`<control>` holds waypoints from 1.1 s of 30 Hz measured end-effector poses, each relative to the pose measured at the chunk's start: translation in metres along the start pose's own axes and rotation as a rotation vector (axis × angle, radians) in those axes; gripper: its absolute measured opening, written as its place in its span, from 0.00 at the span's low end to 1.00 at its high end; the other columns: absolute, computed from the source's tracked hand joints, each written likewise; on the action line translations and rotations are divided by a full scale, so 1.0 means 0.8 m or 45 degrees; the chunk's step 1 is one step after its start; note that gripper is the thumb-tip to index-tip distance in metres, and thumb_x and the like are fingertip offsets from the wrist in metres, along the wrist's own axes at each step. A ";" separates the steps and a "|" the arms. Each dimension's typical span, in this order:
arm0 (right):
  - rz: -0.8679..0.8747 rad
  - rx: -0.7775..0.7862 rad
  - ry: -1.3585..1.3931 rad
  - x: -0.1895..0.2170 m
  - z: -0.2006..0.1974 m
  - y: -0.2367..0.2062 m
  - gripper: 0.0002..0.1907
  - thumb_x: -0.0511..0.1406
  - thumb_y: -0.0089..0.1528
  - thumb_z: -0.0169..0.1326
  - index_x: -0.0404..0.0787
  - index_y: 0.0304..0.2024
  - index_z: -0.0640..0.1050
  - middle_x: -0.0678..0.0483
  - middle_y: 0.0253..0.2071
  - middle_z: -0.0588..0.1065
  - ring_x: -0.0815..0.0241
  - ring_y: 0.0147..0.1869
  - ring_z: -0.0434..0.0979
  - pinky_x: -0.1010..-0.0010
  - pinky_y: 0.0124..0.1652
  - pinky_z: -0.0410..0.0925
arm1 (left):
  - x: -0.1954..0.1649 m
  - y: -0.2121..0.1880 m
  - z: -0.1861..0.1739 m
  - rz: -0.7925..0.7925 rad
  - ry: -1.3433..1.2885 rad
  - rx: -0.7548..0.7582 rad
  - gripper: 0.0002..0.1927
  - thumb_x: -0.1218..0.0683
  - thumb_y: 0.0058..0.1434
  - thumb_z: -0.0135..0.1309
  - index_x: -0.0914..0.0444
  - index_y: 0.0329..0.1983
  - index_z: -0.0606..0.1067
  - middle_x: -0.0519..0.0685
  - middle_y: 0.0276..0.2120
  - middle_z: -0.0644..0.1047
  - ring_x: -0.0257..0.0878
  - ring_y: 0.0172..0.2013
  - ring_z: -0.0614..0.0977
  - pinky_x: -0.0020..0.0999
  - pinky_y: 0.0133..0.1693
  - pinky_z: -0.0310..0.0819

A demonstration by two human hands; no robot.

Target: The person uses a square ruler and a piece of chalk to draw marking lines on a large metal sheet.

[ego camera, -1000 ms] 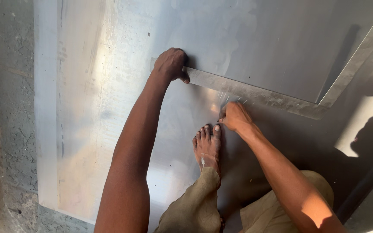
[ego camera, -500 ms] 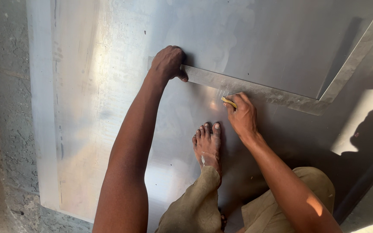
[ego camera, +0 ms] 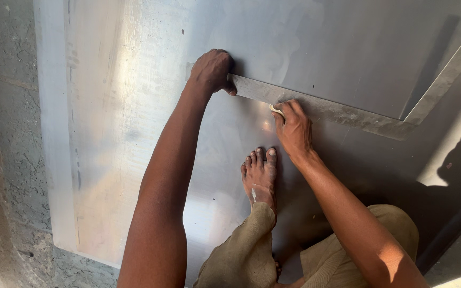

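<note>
A large shiny metal sheet (ego camera: 118, 133) lies flat on the floor. On it rests a big metal L-shaped square (ego camera: 348, 113), one arm running from upper left to right, the other going up toward the top right corner. My left hand (ego camera: 212, 70) presses down on the left end of the square. My right hand (ego camera: 293, 128) holds a small pale marking tool (ego camera: 276, 110) with its tip against the square's lower edge. My bare foot (ego camera: 260, 176) stands on the sheet just below the right hand.
Rough grey concrete floor (ego camera: 6, 160) borders the sheet on the left and bottom. A dark bar (ego camera: 449, 234) lies at the lower right. My khaki-trousered knees (ego camera: 380, 234) fill the bottom centre.
My right hand has slid left and up along the square's lower edge, with the marking tool now showing at its fingertips. My left hand has stayed pressed on the square's end.
</note>
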State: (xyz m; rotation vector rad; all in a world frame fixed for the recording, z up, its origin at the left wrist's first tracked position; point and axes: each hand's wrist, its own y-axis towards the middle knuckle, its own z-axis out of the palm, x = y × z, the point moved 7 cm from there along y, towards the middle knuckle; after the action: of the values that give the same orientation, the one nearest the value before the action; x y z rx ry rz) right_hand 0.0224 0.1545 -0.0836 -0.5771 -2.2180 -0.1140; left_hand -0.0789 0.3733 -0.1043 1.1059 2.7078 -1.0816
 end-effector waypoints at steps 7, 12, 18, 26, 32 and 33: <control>0.124 0.160 -0.167 -0.009 0.013 0.013 0.04 0.29 0.63 0.60 0.33 0.39 0.80 0.44 0.43 0.77 0.44 0.42 0.80 0.56 0.40 0.73 | 0.001 -0.001 0.003 -0.024 -0.016 0.009 0.22 0.49 0.33 0.79 0.58 0.30 0.83 0.46 0.34 0.83 0.45 0.39 0.83 0.38 0.43 0.81; 0.370 0.554 -0.133 -0.023 0.032 0.006 0.06 0.33 0.58 0.65 0.35 0.34 0.82 0.43 0.38 0.79 0.45 0.42 0.80 0.57 0.44 0.72 | -0.001 -0.003 -0.006 0.001 -0.013 0.011 0.24 0.49 0.32 0.80 0.62 0.29 0.82 0.50 0.34 0.82 0.50 0.39 0.83 0.42 0.42 0.80; 0.298 0.192 0.086 -0.015 0.005 -0.008 0.05 0.31 0.58 0.64 0.38 0.37 0.83 0.49 0.39 0.80 0.50 0.43 0.82 0.61 0.46 0.73 | -0.001 -0.007 -0.009 0.020 -0.045 0.016 0.25 0.49 0.30 0.81 0.61 0.30 0.83 0.49 0.37 0.82 0.50 0.42 0.82 0.43 0.44 0.79; 0.040 -0.040 0.063 -0.007 0.004 -0.001 0.05 0.27 0.62 0.60 0.34 0.42 0.81 0.49 0.42 0.78 0.50 0.44 0.82 0.62 0.43 0.74 | 0.001 -0.002 -0.001 -0.013 -0.033 0.003 0.24 0.48 0.30 0.80 0.59 0.30 0.83 0.46 0.35 0.82 0.47 0.42 0.81 0.40 0.45 0.80; 0.140 0.095 -0.058 -0.012 0.012 0.006 0.04 0.28 0.63 0.60 0.33 0.39 0.81 0.47 0.41 0.78 0.47 0.43 0.81 0.58 0.43 0.72 | 0.001 -0.005 -0.003 -0.018 -0.082 0.011 0.24 0.51 0.30 0.80 0.60 0.31 0.83 0.47 0.36 0.83 0.47 0.40 0.83 0.39 0.45 0.80; 0.180 0.142 -0.068 -0.013 0.015 0.006 0.03 0.29 0.63 0.60 0.33 0.38 0.81 0.47 0.41 0.77 0.47 0.43 0.80 0.58 0.43 0.72 | 0.001 -0.006 -0.002 -0.026 -0.090 0.038 0.24 0.51 0.31 0.80 0.60 0.31 0.83 0.47 0.36 0.83 0.48 0.40 0.83 0.40 0.44 0.80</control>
State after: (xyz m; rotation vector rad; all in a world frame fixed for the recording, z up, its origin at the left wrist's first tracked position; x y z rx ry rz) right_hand 0.0219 0.1581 -0.0995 -0.6798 -2.2109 0.0991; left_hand -0.0824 0.3726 -0.1001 1.0255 2.6635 -1.1452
